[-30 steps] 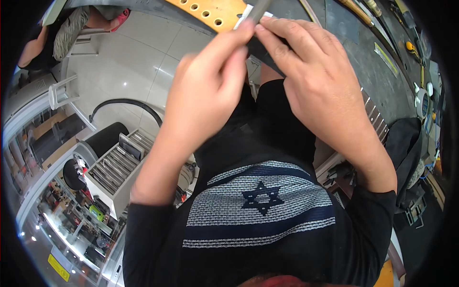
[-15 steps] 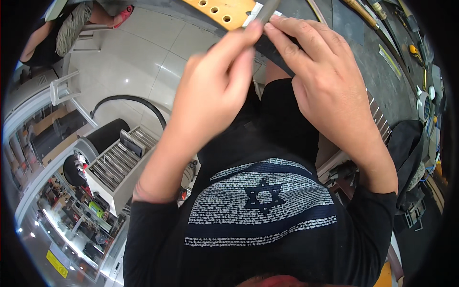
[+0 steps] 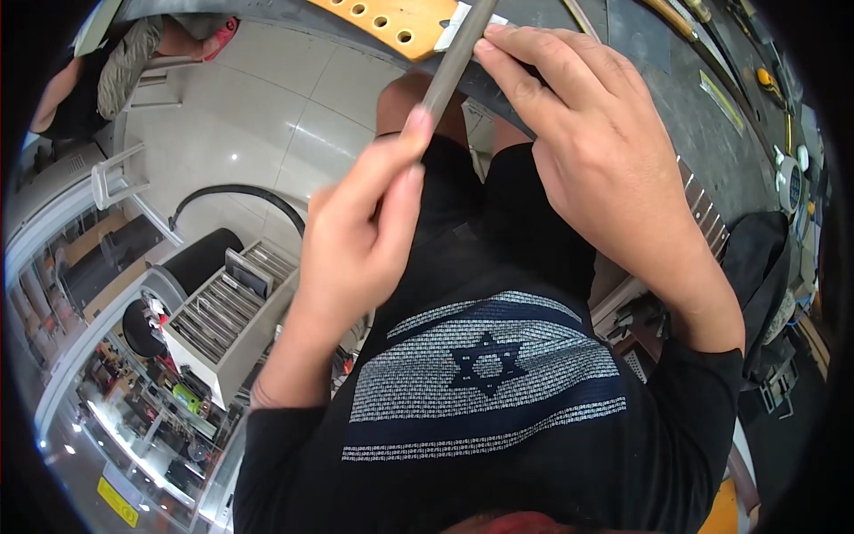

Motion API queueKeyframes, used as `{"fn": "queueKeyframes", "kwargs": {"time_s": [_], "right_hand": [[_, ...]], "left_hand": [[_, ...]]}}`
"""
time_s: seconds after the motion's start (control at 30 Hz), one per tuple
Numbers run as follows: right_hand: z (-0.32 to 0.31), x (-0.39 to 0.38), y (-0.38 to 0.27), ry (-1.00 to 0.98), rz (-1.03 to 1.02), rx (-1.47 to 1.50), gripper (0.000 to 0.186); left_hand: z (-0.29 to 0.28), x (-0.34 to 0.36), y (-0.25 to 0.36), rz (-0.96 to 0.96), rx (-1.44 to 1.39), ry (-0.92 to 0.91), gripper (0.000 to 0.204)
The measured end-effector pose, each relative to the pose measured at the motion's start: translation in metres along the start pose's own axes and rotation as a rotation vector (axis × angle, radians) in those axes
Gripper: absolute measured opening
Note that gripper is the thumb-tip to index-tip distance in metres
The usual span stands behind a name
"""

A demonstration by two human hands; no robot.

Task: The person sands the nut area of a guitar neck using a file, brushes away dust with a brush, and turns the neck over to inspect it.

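My left hand (image 3: 356,240) is closed on the lower end of a long grey bar (image 3: 454,71), like a flat file, that slants up to the top edge. My right hand (image 3: 587,151) has its index and middle fingertips drawn together at the right side of the bar, over a white piece (image 3: 448,30) on the bench edge; what they hold is hidden. Just left of the bar lies a yellow wooden guitar headstock (image 3: 374,28) with a row of holes.
The grey bench (image 3: 729,169) carries long tools (image 3: 672,22) and a yellow-handled tool (image 3: 767,78). A fretted neck (image 3: 698,214) is at right. A seated person (image 3: 124,71) is upper left; a grey drawer unit (image 3: 213,338) and black hose (image 3: 240,191) are at lower left.
My left hand has moved down and toward my body, leaving much more of the grey bar showing. My right hand stays at nearly the same place.
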State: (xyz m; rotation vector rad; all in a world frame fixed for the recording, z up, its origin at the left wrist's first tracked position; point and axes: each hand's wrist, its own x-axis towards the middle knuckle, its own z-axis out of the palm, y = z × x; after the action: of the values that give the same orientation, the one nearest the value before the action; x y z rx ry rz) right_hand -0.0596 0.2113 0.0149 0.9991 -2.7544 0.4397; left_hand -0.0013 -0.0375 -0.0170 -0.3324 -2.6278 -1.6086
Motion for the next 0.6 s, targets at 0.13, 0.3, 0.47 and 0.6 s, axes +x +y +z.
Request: {"fn": "queueKeyframes", "kwargs": {"time_s": [0.13,0.3,0.47,0.6], "right_hand": [[-0.006,0.001,-0.001,-0.001,0.019,0.007,0.075],[0.000,-0.001,0.001,0.010,-0.005,-0.005,0.074],[-0.004,0.000,-0.002,0.000,0.002,-0.019,0.073],[-0.003,-0.002,0.002,0.001,0.010,-0.007,0.074]], "left_hand": [[0.020,0.054,0.001,-0.068,-0.037,-0.047,0.038],[-0.006,-0.007,0.016,-0.136,0.014,-0.080,0.037],[0.018,0.059,0.014,-0.171,-0.002,-0.094,0.035],[0.007,0.019,0.015,-0.138,0.050,-0.101,0.035]]}}
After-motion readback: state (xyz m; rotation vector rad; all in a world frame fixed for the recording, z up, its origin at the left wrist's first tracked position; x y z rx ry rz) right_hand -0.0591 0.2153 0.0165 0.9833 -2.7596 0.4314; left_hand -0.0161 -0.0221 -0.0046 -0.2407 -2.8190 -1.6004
